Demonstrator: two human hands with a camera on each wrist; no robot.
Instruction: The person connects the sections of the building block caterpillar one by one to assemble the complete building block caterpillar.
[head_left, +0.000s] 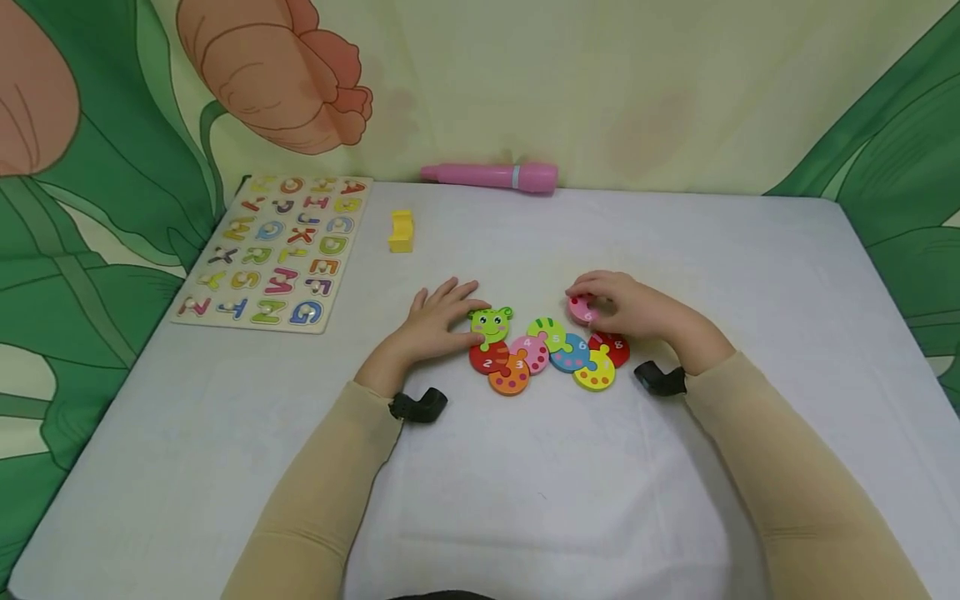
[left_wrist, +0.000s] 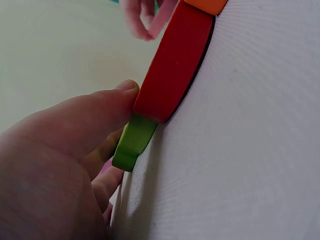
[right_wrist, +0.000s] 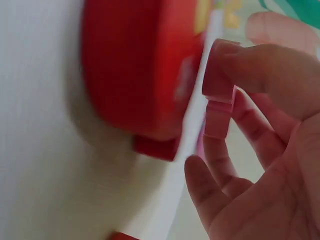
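A caterpillar puzzle of numbered, coloured pieces lies on the table, its green smiling head (head_left: 491, 323) at the left end. Below the head is the red piece 2 (head_left: 487, 358); the red piece 8 (head_left: 617, 348) is at the right end. My left hand (head_left: 438, 323) rests at the head with fingers spread, thumb and index finger touching its edge; the left wrist view shows the thumb by the red piece's rim (left_wrist: 170, 65). My right hand (head_left: 626, 307) pinches a pink puzzle piece (head_left: 581, 311) just above piece 8. The right wrist view shows this pink piece (right_wrist: 218, 75) between thumb and fingers.
An alphabet peg board (head_left: 258, 321) lies at the back left. Right of it stands a yellow notched block (head_left: 402, 232). A pink marker-shaped stick (head_left: 487, 175) lies along the back edge. At the bottom of the right wrist view, a red bit (right_wrist: 121, 236) is partly cut off.
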